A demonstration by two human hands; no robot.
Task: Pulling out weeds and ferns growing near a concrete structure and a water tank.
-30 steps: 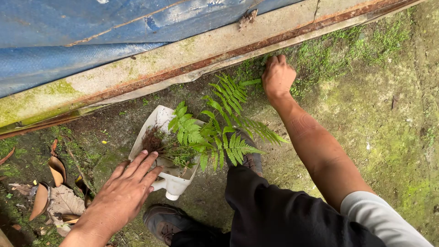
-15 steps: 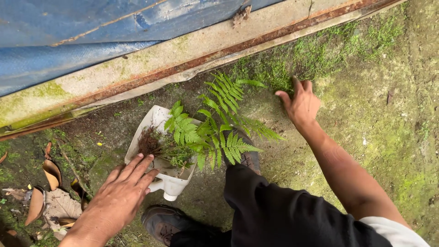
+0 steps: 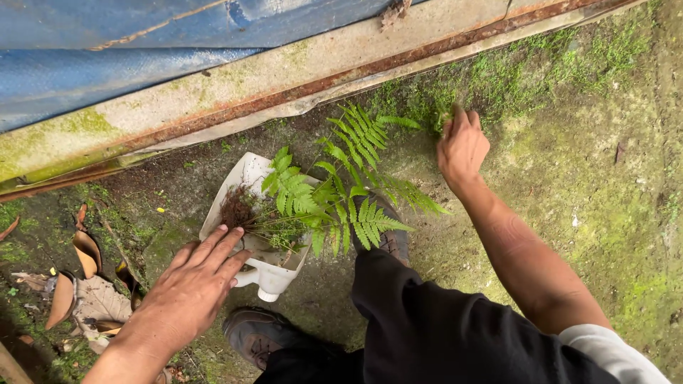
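While the left hand (image 3: 192, 288) lies flat with fingers spread on the white cut-open plastic jug (image 3: 260, 267) holding uprooted green ferns (image 3: 334, 199), the right hand (image 3: 461, 148) curls onto green moss (image 3: 434, 114) beside the rusty concrete kerb (image 3: 235, 89); whether it pinches any, I cannot tell. Best to grip low, near the roots
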